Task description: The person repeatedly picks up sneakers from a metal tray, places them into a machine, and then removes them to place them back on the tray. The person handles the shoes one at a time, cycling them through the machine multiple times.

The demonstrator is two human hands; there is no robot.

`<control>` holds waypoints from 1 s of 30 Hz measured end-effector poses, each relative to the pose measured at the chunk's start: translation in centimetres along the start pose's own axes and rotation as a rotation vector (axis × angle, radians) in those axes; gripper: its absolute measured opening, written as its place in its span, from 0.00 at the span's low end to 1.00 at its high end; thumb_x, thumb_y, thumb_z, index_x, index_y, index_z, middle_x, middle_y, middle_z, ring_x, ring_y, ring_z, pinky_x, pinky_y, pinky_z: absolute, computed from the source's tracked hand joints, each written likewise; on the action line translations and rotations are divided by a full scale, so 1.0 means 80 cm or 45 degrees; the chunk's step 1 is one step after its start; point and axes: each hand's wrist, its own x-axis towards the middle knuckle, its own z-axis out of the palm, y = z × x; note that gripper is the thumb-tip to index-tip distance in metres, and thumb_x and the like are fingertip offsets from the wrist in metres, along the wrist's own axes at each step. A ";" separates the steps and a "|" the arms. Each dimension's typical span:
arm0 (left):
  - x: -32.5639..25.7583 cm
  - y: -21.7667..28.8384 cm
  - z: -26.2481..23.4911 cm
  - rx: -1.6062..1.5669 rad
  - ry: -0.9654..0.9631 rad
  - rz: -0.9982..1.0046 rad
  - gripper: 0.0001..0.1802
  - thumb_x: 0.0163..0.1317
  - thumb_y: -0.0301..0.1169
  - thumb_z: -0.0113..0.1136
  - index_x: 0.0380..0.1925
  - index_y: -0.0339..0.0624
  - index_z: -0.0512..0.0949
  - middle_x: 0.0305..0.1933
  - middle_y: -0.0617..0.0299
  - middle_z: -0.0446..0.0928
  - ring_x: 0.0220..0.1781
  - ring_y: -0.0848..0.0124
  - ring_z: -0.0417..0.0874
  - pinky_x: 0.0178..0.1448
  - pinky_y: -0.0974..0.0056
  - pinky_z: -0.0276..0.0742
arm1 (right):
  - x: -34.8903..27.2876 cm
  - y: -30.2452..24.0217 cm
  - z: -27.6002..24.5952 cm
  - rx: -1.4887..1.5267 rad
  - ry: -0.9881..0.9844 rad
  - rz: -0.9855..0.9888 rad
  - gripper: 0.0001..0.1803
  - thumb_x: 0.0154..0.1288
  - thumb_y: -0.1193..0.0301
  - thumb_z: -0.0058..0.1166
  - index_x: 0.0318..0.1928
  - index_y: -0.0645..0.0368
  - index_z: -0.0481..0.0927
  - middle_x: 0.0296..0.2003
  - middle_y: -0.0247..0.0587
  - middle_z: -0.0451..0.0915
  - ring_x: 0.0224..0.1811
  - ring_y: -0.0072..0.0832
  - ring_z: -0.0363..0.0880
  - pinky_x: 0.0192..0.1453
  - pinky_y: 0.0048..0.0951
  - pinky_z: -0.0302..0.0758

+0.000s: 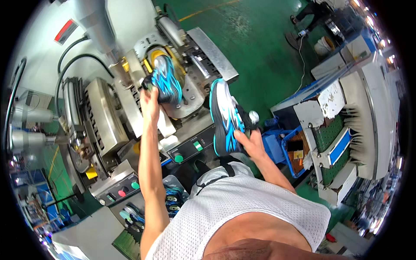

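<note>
My left hand (150,99) grips the dark heel end of a blue patterned shoe upper (167,80). The toe of that upper points into the metal and yellow clamp (158,54) of a machine. Off to the right, my right hand (251,143) is closed on a blue and white sports shoe (225,115), held near its ankle opening. This shoe is tilted on its side, its dark sole with a bright blue edge turned to the left. Thumb and fingers of the right hand partly cover its heel end.
A control panel with a green button (178,158) lies between my arms; another has a red button (123,191). Several shoe uppers (173,199) sit in a bin below. At right stand a blue crate (286,158) and a conveyor with a bristle curtain (357,130). A person's legs (310,15) show far off.
</note>
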 end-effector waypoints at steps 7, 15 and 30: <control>-0.289 0.017 -0.130 0.069 -0.020 -0.044 0.32 0.69 0.28 0.55 0.69 0.29 0.55 0.66 0.53 0.65 0.64 0.68 0.68 0.68 0.66 0.60 | 0.336 0.018 0.133 -0.385 -0.334 0.246 0.30 0.54 0.60 0.67 0.45 0.77 0.77 0.42 0.56 0.80 0.45 0.34 0.79 0.50 0.36 0.75; -0.622 -0.011 -0.173 0.041 0.808 -0.389 0.34 0.68 0.24 0.54 0.70 0.30 0.53 0.65 0.55 0.65 0.61 0.69 0.69 0.64 0.67 0.66 | 0.446 0.138 0.297 -1.469 -0.391 -0.251 0.24 0.53 0.57 0.63 0.36 0.70 0.83 0.38 0.61 0.83 0.45 0.50 0.83 0.49 0.44 0.78; -0.908 -0.240 -0.177 0.089 2.350 -0.331 0.28 0.69 0.27 0.57 0.66 0.33 0.60 0.58 0.58 0.73 0.57 0.70 0.73 0.63 0.66 0.66 | 0.276 0.094 0.281 -1.051 -0.542 -0.890 0.41 0.64 0.59 0.58 0.67 0.77 0.59 0.62 0.67 0.69 0.67 0.48 0.69 0.68 0.38 0.63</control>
